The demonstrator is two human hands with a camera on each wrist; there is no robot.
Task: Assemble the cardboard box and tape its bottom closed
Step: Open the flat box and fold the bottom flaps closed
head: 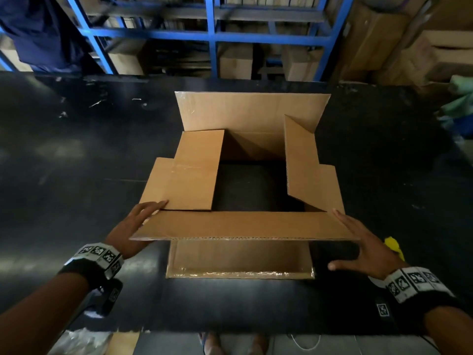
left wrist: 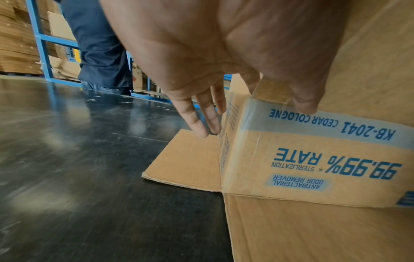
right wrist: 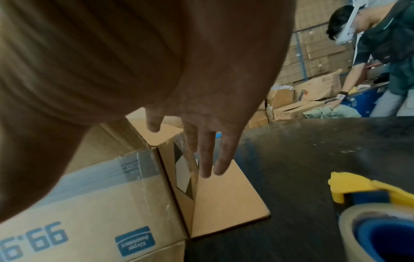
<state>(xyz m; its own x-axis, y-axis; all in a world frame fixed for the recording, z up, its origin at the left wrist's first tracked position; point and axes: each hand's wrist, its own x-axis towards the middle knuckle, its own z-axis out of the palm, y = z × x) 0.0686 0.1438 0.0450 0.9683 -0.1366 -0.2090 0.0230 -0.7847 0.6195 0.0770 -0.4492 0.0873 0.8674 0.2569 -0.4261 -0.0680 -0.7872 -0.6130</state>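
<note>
A brown cardboard box (head: 245,224) stands open on the black table (head: 76,175), its printed text upside down in the left wrist view. Its far flap (head: 243,111) stands up, the left flap (head: 189,172) lies folded inward, and the right flap (head: 302,162) tilts inward. My left hand (head: 138,221) touches the left end of the near flap with straight fingers. My right hand (head: 363,242) lies flat against that flap's right end, thumb spread. A lower flap (head: 238,257) lies out on the table. A yellow tape dispenser (right wrist: 369,203) sits just right of my right hand.
A blue metal rack (head: 212,37) with stacked cartons runs behind the table. A person in dark trousers (head: 38,29) stands at the far left. Another person (right wrist: 380,53) bends over cartons at the right. Green cloth (head: 460,103) lies at the table's right edge.
</note>
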